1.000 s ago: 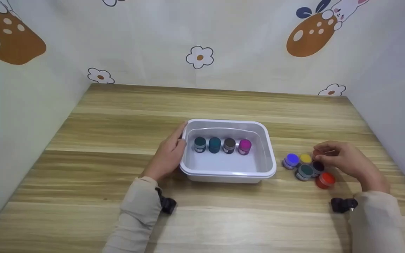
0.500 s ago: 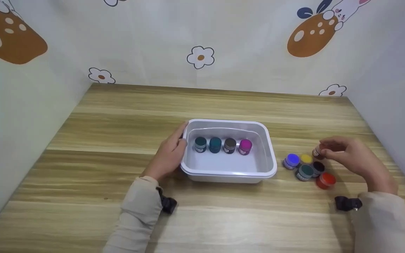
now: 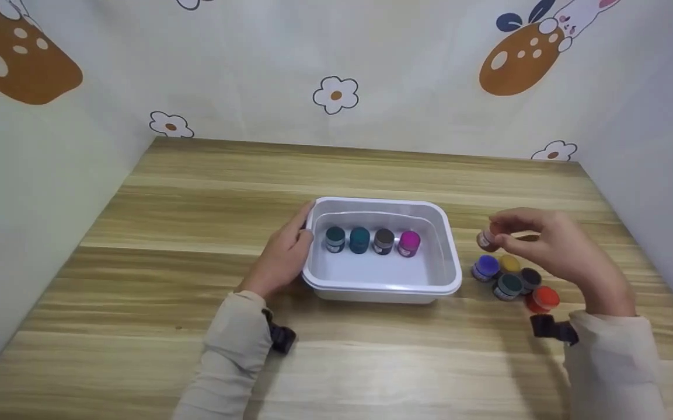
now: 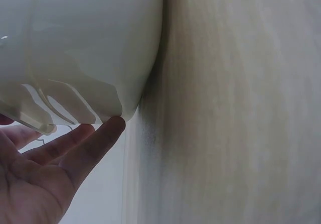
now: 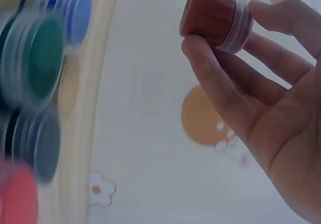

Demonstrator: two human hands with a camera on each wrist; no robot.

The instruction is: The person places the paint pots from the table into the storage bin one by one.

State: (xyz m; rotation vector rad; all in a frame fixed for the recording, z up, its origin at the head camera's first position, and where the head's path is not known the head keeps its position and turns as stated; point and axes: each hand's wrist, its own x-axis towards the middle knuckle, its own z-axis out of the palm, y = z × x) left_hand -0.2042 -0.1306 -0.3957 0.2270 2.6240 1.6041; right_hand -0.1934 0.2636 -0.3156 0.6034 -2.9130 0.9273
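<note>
My right hand pinches a small brown-red paint jar between thumb and fingertips, raised over the back of the jar group in the head view. Below it are a blue jar, a yellow jar, a dark green jar, a dark jar and a red jar. My left hand rests against the left side of a white plastic tub. In the left wrist view its extended fingers touch the tub's outer wall.
Inside the tub, a row of jars holds a dark green jar, a teal jar, a dark brown jar and a magenta jar. A patterned wall covering rises behind the wooden table.
My right hand has lifted the brown-red jar from the back right of the group and carried it left, above the blue jar. The left hand and tub stay put.
</note>
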